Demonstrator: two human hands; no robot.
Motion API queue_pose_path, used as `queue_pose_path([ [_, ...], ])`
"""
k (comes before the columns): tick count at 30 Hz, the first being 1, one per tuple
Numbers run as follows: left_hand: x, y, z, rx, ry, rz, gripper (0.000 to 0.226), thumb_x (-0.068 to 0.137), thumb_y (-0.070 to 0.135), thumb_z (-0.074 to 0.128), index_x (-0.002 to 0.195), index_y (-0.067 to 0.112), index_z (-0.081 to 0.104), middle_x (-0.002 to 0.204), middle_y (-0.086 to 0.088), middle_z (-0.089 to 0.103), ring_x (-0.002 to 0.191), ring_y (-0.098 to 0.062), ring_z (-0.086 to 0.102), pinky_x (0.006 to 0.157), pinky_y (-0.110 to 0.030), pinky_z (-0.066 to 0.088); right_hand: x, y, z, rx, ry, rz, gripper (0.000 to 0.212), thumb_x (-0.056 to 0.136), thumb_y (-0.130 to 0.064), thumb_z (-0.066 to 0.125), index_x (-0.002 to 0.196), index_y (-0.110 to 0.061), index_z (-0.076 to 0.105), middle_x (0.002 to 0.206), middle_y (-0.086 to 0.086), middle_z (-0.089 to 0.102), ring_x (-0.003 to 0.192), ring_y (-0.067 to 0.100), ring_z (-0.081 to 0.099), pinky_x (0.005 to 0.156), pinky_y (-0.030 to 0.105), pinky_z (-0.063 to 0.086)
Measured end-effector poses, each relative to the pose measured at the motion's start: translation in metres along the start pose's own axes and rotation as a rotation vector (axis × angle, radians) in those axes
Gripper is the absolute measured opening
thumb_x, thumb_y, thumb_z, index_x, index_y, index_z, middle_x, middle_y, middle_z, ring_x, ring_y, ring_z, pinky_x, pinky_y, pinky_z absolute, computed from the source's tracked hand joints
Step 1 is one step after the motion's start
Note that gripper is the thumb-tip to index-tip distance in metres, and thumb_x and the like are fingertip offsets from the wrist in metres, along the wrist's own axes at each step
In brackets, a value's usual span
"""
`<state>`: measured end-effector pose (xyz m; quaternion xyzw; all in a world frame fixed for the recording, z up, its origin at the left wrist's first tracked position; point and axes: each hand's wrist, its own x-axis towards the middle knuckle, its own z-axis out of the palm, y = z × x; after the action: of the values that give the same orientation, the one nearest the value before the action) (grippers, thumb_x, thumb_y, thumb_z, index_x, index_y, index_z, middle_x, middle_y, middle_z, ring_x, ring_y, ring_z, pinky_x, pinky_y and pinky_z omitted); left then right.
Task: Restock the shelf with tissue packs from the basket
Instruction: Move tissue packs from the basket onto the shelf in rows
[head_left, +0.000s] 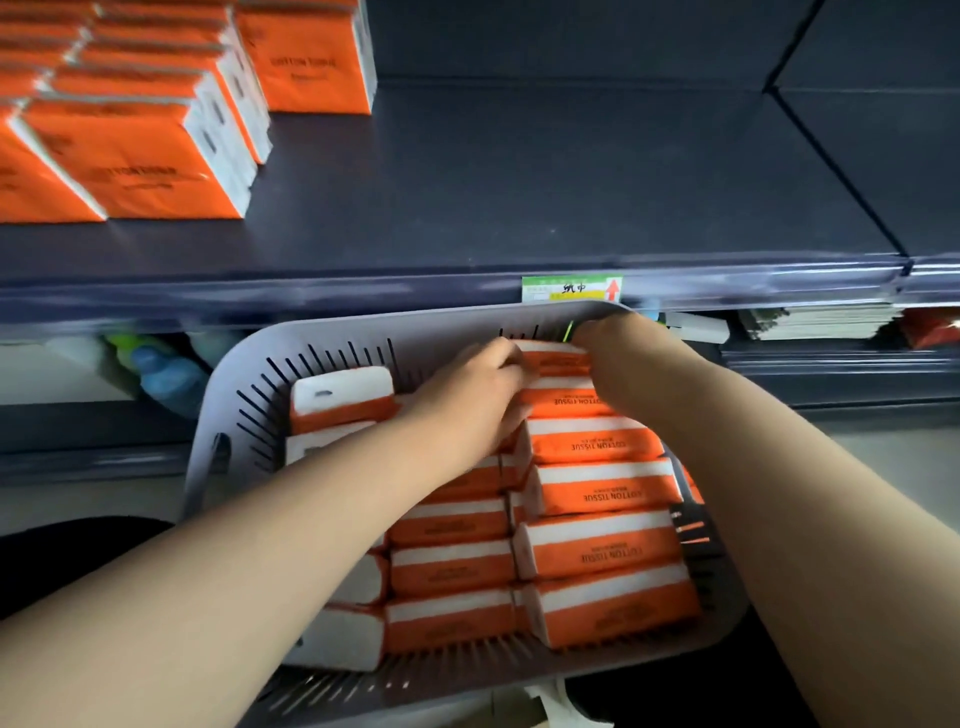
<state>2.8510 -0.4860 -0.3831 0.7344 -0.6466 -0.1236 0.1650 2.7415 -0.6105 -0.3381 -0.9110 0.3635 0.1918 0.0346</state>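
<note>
Dark blue shelf (519, 182) is taking up the top half of the view, and a bunch of orange shelved packs (145, 166) are standing in rows at its left end. Right under the front lip, a grey basket (363, 332) is sitting with its far rim just below a green price tag (571, 288). It's crammed with basket packs (597, 556), orange and white, lying in a few columns. Both arms are reaching to the far end, where the far pack (556, 364) is lying at the head of the right column. The left hand (478, 384) is gripping its left end, fingers (511, 364) curling against it. The right hand (597, 343) is bending down over the pack's other end, but its fingers are hidden and blurry, so honestly can't tell if it's grasping. Down on the lower shelf, some bottles (161, 374) are peeking out left of the basket, and a stack of booklets (815, 322) is sitting off to the right.
</note>
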Motion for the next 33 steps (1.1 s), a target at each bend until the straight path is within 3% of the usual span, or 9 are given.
queue_pose_path([
  [3,-0.004,0.004,0.003,0.015,0.012,0.000,0.027,0.086,0.023,0.059,0.109,0.010,0.063,0.112,-0.011,0.052,0.105,-0.033,0.053,0.087,-0.041,0.048,0.005,-0.003,0.006,-0.013,-0.014,0.011,0.031,0.087,-0.002,0.048,0.115,-0.011,0.059,0.117,0.010,0.061,0.107,0.030,0.057,0.082,0.036,0.045],
  [7,-0.006,0.007,0.005,0.027,-0.023,-0.023,0.032,0.085,0.024,0.062,0.116,0.013,0.060,0.118,-0.010,0.050,0.112,-0.031,0.049,0.092,-0.042,0.045,0.006,-0.003,0.008,0.036,0.016,0.047,0.035,0.085,-0.001,0.051,0.115,-0.013,0.061,0.117,0.010,0.061,0.109,0.031,0.056,0.087,0.036,0.046],
  [14,-0.012,0.011,-0.010,0.054,-0.051,-0.034,0.031,0.093,0.027,0.051,0.118,0.010,0.054,0.119,-0.010,0.049,0.111,-0.030,0.050,0.091,-0.043,0.045,0.000,-0.005,0.008,-0.019,0.146,0.012,0.034,0.087,-0.006,0.051,0.116,-0.023,0.059,0.113,0.003,0.062,0.103,0.025,0.058,0.066,0.030,0.041],
  [19,-0.023,0.002,-0.046,0.091,-0.046,-0.145,0.030,0.091,0.025,0.054,0.119,0.017,0.050,0.121,-0.002,0.044,0.103,-0.028,0.056,0.087,-0.041,0.046,-0.007,-0.005,-0.003,0.016,0.259,-0.093,0.032,0.093,-0.020,0.048,0.123,-0.023,0.055,0.121,0.000,0.057,0.123,0.021,0.043,0.082,0.034,0.045],
  [25,-0.042,-0.017,-0.048,0.210,-0.150,-0.334,0.027,0.092,0.018,0.047,0.119,0.019,0.046,0.118,-0.001,0.041,0.091,-0.024,0.057,0.071,-0.040,0.049,-0.006,-0.019,0.010,0.066,0.090,-0.114,0.032,0.091,-0.012,0.049,0.122,-0.018,0.051,0.119,0.003,0.057,0.110,0.025,0.056,0.083,0.036,0.047],
  [29,-0.040,-0.024,-0.036,0.195,-0.216,-0.301,0.040,0.090,0.026,0.056,0.127,0.015,0.045,0.126,-0.002,0.041,0.104,-0.025,0.055,0.087,-0.042,0.048,-0.003,-0.021,0.016,0.093,0.076,-0.111,0.037,0.089,-0.010,0.053,0.125,-0.016,0.049,0.121,0.005,0.055,0.112,0.027,0.054,0.086,0.041,0.051],
  [33,-0.036,-0.026,-0.034,0.207,-0.221,-0.287,0.048,0.089,0.028,0.060,0.132,0.016,0.043,0.125,-0.003,0.043,0.111,-0.026,0.052,0.091,-0.043,0.047,-0.001,-0.019,0.017,0.089,0.088,-0.105,0.034,0.088,-0.011,0.055,0.121,-0.016,0.053,0.118,0.005,0.057,0.109,0.026,0.056,0.085,0.039,0.052],
])
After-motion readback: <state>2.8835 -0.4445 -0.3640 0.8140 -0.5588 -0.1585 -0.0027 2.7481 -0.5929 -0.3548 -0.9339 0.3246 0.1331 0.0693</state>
